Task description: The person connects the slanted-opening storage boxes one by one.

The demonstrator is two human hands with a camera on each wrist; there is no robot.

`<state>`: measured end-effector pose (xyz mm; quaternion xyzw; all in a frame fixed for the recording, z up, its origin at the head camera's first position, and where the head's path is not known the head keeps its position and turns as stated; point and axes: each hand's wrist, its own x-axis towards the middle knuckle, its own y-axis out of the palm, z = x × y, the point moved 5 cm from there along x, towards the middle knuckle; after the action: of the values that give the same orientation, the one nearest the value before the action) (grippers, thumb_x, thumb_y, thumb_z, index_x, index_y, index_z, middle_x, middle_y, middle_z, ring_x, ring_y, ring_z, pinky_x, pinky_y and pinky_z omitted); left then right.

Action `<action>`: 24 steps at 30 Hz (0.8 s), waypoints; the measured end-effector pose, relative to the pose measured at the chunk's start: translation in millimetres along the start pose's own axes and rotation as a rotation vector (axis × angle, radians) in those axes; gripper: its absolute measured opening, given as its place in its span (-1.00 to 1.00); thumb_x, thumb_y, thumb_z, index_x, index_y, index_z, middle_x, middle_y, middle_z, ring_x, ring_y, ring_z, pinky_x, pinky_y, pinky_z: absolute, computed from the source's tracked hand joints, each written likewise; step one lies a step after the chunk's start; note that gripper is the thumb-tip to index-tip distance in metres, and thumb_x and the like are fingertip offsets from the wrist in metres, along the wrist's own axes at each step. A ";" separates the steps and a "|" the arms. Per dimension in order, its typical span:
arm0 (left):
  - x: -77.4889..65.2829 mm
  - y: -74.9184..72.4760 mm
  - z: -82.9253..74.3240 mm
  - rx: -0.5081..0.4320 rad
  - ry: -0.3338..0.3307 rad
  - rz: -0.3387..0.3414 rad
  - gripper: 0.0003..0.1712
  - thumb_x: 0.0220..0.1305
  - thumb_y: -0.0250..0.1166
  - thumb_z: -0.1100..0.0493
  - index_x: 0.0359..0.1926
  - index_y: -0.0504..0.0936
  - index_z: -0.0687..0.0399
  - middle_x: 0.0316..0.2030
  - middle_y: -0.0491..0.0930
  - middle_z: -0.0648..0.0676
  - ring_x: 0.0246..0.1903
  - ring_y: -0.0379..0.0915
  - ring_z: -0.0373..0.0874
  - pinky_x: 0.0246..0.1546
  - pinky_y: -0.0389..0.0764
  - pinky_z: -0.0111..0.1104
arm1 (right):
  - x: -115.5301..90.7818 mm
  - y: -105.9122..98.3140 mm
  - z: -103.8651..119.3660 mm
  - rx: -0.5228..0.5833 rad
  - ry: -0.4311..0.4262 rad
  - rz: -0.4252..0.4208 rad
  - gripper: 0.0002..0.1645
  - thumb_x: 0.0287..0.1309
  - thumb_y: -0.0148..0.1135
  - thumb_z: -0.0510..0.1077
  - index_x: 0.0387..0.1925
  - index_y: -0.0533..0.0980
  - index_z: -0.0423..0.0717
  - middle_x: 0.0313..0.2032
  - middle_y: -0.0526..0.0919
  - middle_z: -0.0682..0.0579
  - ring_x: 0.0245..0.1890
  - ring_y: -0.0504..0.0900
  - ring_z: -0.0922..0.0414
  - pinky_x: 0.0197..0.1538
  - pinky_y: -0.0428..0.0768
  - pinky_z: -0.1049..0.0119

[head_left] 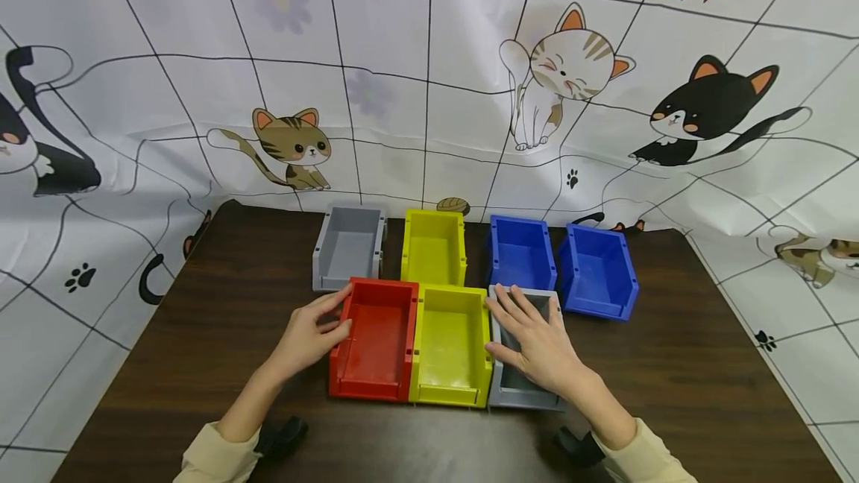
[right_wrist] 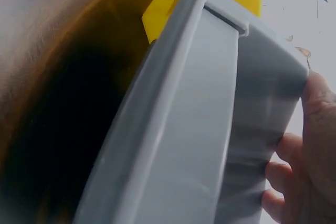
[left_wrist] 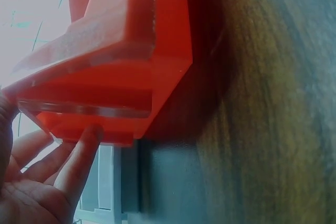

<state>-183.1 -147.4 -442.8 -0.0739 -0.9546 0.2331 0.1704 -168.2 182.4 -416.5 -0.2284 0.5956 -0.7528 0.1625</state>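
A red bin [head_left: 378,338], a yellow bin [head_left: 451,341] and a grey bin [head_left: 526,398] stand side by side in the front row on the dark table. My left hand [head_left: 310,340] lies along the red bin's left side, its fingertips touching the wall and rim; the left wrist view shows these fingers [left_wrist: 81,163] against the red plastic. Fingers spread, my right hand [head_left: 537,345] reaches over the grey bin, thumb at the rim beside the yellow bin. In the right wrist view, fingertips [right_wrist: 286,150] appear at the grey bin's edge.
Behind the front row stand another grey bin [head_left: 349,244], another yellow bin [head_left: 434,244], and two blue bins [head_left: 522,252] at the right. A white cat-print cloth [head_left: 389,110] hangs behind the dark wooden table [head_left: 698,386].
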 end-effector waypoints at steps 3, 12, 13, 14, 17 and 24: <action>0.1 0.6 0.0 0.006 0.003 0.004 -0.37 0.06 0.29 0.47 0.22 0.40 0.37 0.08 0.45 0.41 -0.06 0.50 0.22 -0.25 0.62 -0.13 | -1.8 3.0 -0.3 -0.006 0.003 0.003 -0.16 0.20 0.05 0.28 0.40 0.15 0.01 0.40 0.11 -0.04 0.39 0.04 -0.04 0.21 -0.20 -0.46; 2.6 -2.2 -2.6 0.012 0.012 0.010 -0.38 0.08 0.27 0.47 0.22 0.39 0.38 0.07 0.45 0.41 -0.06 0.50 0.23 -0.25 0.62 -0.14 | -1.3 5.4 0.6 0.007 0.005 0.007 -0.17 0.21 0.05 0.26 0.41 0.13 0.01 0.41 0.07 -0.02 0.39 0.03 -0.05 0.21 -0.22 -0.45; 2.9 -2.9 -2.4 0.015 0.011 0.006 -0.38 0.08 0.27 0.48 0.22 0.39 0.38 0.07 0.46 0.41 -0.06 0.50 0.23 -0.25 0.62 -0.14 | -0.4 5.5 0.6 0.009 0.005 0.008 -0.17 0.22 0.04 0.25 0.42 0.12 0.02 0.42 0.07 -0.02 0.39 0.02 -0.05 0.21 -0.23 -0.45; 3.1 -3.4 -2.3 0.013 0.007 0.005 -0.38 0.08 0.26 0.48 0.22 0.39 0.37 0.07 0.46 0.40 -0.07 0.50 0.23 -0.24 0.61 -0.13 | 0.3 5.7 0.7 0.013 0.006 0.008 -0.17 0.22 0.04 0.25 0.42 0.12 0.02 0.42 0.06 -0.02 0.39 0.02 -0.05 0.22 -0.23 -0.45; 3.5 -3.8 -1.2 0.012 -0.003 0.005 -0.38 0.09 0.25 0.48 0.23 0.40 0.33 0.07 0.46 0.39 -0.06 0.50 0.22 -0.23 0.61 -0.13 | 1.1 7.6 0.2 0.025 0.017 0.019 -0.17 0.22 0.04 0.25 0.42 0.10 0.04 0.42 0.05 0.00 0.40 -0.01 -0.03 0.22 -0.26 -0.44; 1.6 -1.2 1.2 0.010 -0.005 0.006 -0.38 0.07 0.24 0.50 0.22 0.39 0.36 0.08 0.45 0.40 -0.03 0.48 0.23 -0.23 0.61 -0.15 | -2.0 12.8 0.3 0.054 0.038 0.042 -0.17 0.23 0.03 0.25 0.43 0.08 0.05 0.42 0.03 0.00 0.41 -0.04 -0.04 0.23 -0.32 -0.42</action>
<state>-185.1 -148.6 -442.8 -0.0755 -0.9535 0.2388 0.1675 -166.8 180.2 -429.2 -0.1969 0.5825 -0.7694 0.1729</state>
